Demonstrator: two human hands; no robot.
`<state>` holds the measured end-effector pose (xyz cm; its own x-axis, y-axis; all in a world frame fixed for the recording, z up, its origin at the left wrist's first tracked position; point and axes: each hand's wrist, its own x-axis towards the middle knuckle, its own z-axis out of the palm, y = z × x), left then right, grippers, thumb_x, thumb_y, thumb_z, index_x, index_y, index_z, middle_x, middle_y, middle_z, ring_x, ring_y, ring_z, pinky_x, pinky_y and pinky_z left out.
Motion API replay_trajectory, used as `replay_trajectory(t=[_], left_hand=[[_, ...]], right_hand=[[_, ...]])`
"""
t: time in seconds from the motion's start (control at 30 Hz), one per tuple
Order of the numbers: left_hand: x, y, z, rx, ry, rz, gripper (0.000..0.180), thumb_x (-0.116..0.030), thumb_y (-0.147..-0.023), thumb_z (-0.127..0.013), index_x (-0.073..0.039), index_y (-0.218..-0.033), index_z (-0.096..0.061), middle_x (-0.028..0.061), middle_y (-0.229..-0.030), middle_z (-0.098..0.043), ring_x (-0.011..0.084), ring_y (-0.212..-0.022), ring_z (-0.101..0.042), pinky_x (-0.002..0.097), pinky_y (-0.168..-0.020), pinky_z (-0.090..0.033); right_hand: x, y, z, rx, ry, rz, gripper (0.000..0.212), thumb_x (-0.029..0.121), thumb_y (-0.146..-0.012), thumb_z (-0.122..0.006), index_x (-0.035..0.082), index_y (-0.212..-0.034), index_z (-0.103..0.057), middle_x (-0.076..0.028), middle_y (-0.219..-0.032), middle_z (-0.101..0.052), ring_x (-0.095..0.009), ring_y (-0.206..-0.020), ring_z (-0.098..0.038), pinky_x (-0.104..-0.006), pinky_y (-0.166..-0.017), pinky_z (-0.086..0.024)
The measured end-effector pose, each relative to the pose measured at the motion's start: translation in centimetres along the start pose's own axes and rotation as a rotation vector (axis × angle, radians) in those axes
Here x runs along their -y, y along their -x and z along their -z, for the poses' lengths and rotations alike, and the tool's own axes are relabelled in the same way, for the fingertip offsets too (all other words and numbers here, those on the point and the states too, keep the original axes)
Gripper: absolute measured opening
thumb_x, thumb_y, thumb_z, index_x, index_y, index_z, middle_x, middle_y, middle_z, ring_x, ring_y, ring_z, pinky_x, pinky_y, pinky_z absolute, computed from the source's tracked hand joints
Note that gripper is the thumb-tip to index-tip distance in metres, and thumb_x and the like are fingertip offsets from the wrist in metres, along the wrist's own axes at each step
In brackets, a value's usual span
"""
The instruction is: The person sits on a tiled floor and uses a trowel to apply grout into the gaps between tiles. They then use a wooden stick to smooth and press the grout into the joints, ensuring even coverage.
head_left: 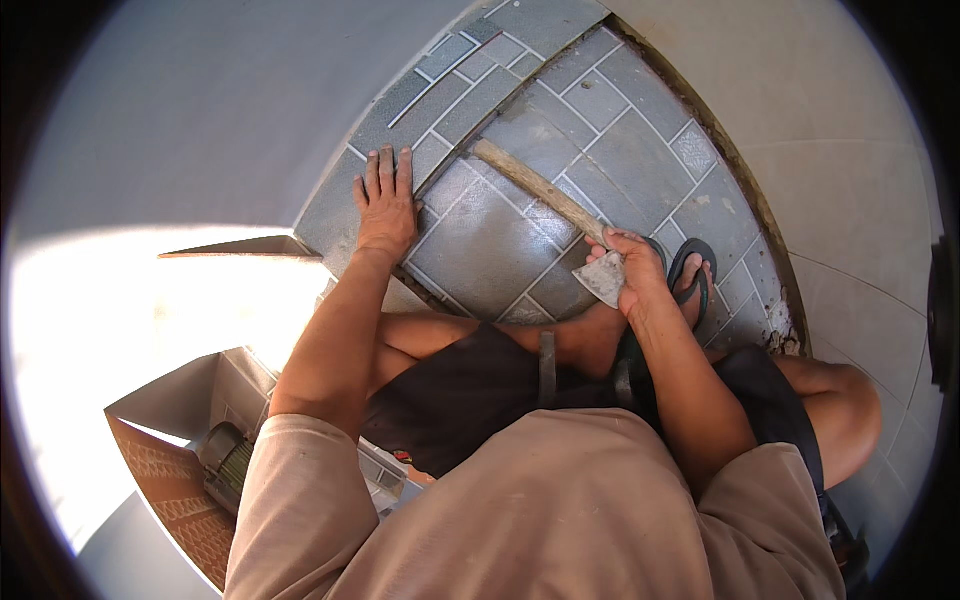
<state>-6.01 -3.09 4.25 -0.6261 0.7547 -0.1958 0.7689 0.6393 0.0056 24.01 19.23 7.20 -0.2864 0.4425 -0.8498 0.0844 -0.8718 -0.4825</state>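
My left hand (385,205) lies flat on the raised strip of grey tiles (475,108), its fingers spread and nothing in them. In my right hand (637,265) is a putty knife (602,279) with a pale, crusted, wedge-shaped blade that points down and left; most of its handle is hidden in my fingers. A wooden stick (535,185) slants across the lower grey tiles (480,255) between my hands. Its near end meets my right fingertips, and I cannot tell whether they grip it.
A dark flip-flop (693,270) is on my foot, just right of the right hand. A rough gap (755,200) curves between the grey tiles and the beige floor (840,170). At left, a brown open box (165,475) stands near a dark green ribbed object (228,460).
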Motion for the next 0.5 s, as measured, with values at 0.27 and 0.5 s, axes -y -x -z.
replay_trajectory(t=[0.27, 0.5], left_hand=[[-0.21, -0.33, -0.64, -0.009, -0.036, -0.006, 0.085, -0.021, -0.1, -0.059, -0.013, -0.167, -0.008, 0.0173, -0.172, -0.009, 0.04, -0.16, -0.006, 0.0638, -0.127, -0.008], [-0.04, -0.13, -0.65, -0.039, -0.012, -0.03, 0.087, -0.021, -0.099, -0.061, -0.012, -0.167, -0.008, 0.0181, -0.173, -0.01, 0.0414, -0.16, -0.008, 0.0648, -0.126, -0.009]], right_hand=[[-0.02, 0.2, -0.6, 0.04, -0.089, -0.083, 0.026, 0.003, -0.093, -0.073, -0.002, -0.114, -0.059, -0.022, -0.101, -0.072, -0.028, -0.079, -0.072, -0.042, -0.073, -0.063], [-0.4, -0.27, -0.3, 0.029, -0.029, -0.036, 0.017, 0.008, -0.092, -0.075, 0.004, -0.105, -0.064, -0.02, -0.1, -0.075, -0.026, -0.08, -0.073, -0.0415, -0.073, -0.063]])
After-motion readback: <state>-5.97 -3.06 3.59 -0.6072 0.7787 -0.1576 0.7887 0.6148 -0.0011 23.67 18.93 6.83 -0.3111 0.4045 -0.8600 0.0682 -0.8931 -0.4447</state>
